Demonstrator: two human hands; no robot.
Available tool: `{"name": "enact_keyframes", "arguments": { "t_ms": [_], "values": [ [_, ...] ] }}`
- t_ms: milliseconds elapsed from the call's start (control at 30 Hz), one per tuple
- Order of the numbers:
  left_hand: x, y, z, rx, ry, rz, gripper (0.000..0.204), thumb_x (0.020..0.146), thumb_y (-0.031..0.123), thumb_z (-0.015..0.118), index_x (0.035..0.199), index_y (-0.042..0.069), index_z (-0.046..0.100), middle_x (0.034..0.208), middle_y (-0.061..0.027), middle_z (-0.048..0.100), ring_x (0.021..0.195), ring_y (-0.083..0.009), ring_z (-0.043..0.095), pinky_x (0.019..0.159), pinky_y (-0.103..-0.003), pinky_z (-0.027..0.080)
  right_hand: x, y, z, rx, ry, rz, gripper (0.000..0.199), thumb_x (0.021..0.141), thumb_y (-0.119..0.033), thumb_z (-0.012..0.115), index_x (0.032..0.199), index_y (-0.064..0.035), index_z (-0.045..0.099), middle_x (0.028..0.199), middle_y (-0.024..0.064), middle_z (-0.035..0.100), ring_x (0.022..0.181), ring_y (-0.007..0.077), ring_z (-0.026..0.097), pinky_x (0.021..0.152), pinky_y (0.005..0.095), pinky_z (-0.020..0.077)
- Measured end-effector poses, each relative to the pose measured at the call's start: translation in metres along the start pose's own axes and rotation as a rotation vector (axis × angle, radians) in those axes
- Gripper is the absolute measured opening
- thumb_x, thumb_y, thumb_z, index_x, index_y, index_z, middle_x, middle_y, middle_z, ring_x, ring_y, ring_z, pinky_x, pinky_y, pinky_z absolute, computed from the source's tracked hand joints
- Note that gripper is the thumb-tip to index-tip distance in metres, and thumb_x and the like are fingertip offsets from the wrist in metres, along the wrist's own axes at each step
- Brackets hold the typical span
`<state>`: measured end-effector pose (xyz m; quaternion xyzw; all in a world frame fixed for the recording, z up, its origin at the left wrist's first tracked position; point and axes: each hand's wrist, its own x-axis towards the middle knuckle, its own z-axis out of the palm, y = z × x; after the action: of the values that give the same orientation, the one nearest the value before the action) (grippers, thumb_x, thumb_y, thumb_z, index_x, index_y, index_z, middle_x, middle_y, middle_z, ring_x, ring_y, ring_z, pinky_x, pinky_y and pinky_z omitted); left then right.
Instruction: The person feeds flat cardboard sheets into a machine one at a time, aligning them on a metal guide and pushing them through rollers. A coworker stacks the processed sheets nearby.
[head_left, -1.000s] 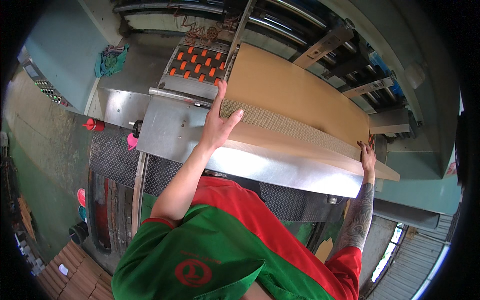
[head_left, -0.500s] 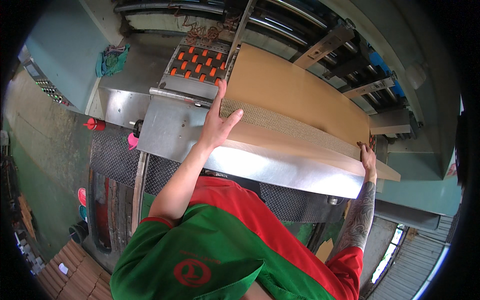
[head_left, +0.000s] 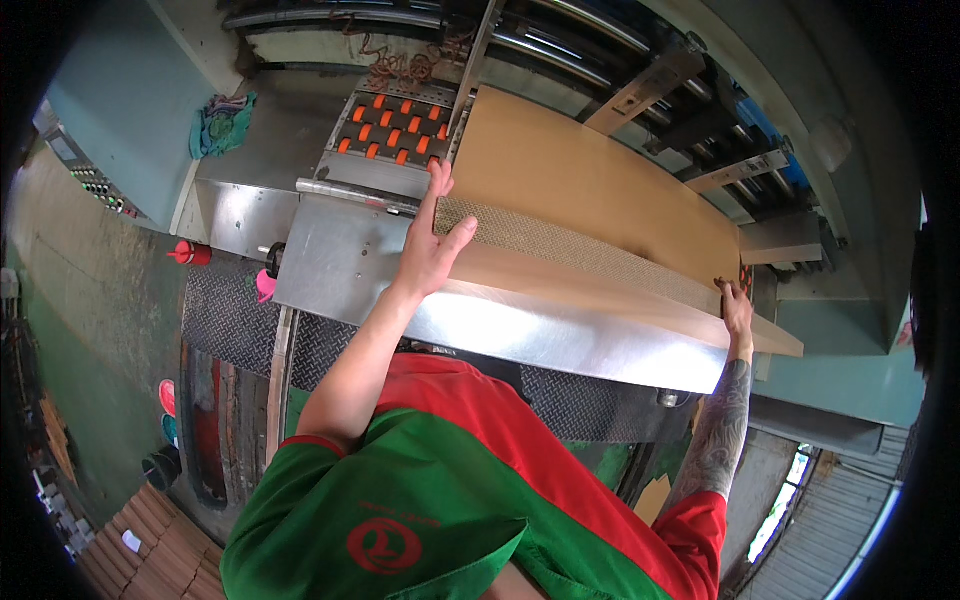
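Observation:
A thick stack of brown cardboard sheets [head_left: 590, 190] lies on the steel feed table [head_left: 520, 330] of a large machine. My left hand [head_left: 432, 245] is spread flat against the stack's left end, fingers pointing away from me. My right hand [head_left: 737, 305] presses on the stack's right end near its front corner. Neither hand grips anything; both rest against the cardboard edges. My red and green shirt fills the lower part of the view.
A panel of orange rollers [head_left: 390, 130] sits left of the stack. Machine rails and rollers [head_left: 640, 70] run behind it. A green rag [head_left: 222, 122] lies on the machine's left. A red bottle [head_left: 190, 253] stands at the left. Flat cardboard is stacked on the floor [head_left: 140, 545].

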<state>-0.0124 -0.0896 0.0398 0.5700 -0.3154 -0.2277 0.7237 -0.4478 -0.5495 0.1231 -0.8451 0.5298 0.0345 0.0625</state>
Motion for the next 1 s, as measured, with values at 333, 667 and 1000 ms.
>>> {"name": "enact_keyframes", "arguments": {
  "t_ms": [333, 667, 1000],
  "values": [
    [0.0, -0.005, -0.018, -0.055, -0.117, 0.121, 0.079, 0.113, 0.056, 0.033, 0.174, 0.012, 0.01, 0.18, -0.0143, 0.018, 0.164, -0.0322, 0.023, 0.132, -0.047, 0.02, -0.001, 0.005, 0.007, 0.048, 0.049, 0.007, 0.063, 0.103, -0.06, 0.044, 0.133, -0.0146, 0.076, 0.129, 0.0236, 0.073, 0.126, 0.043, 0.065, 0.107, 0.0461, 0.0487],
    [0.049, -0.015, -0.013, -0.412, -0.005, -0.397, 0.077, 0.114, 0.06, 0.025, 0.172, 0.01, 0.022, 0.18, -0.0107, 0.021, 0.166, -0.0255, 0.017, 0.134, -0.046, 0.01, -0.006, 0.001, 0.006, 0.073, 0.083, -0.023, 0.058, 0.104, -0.056, 0.045, 0.13, -0.0154, 0.077, 0.128, 0.021, 0.074, 0.125, 0.0421, 0.067, 0.106, 0.0452, 0.0501],
    [0.051, -0.026, -0.029, -0.405, 0.149, -0.382, 0.071, 0.114, 0.044, 0.031, 0.173, 0.009, 0.016, 0.181, -0.0092, 0.012, 0.167, -0.0232, 0.014, 0.134, -0.044, 0.012, -0.007, 0.003, 0.009, 0.074, 0.105, -0.007, 0.055, 0.103, -0.057, 0.046, 0.128, -0.0186, 0.077, 0.12, 0.0232, 0.074, 0.118, 0.0428, 0.069, 0.1, 0.0469, 0.0517]
  ]
}}
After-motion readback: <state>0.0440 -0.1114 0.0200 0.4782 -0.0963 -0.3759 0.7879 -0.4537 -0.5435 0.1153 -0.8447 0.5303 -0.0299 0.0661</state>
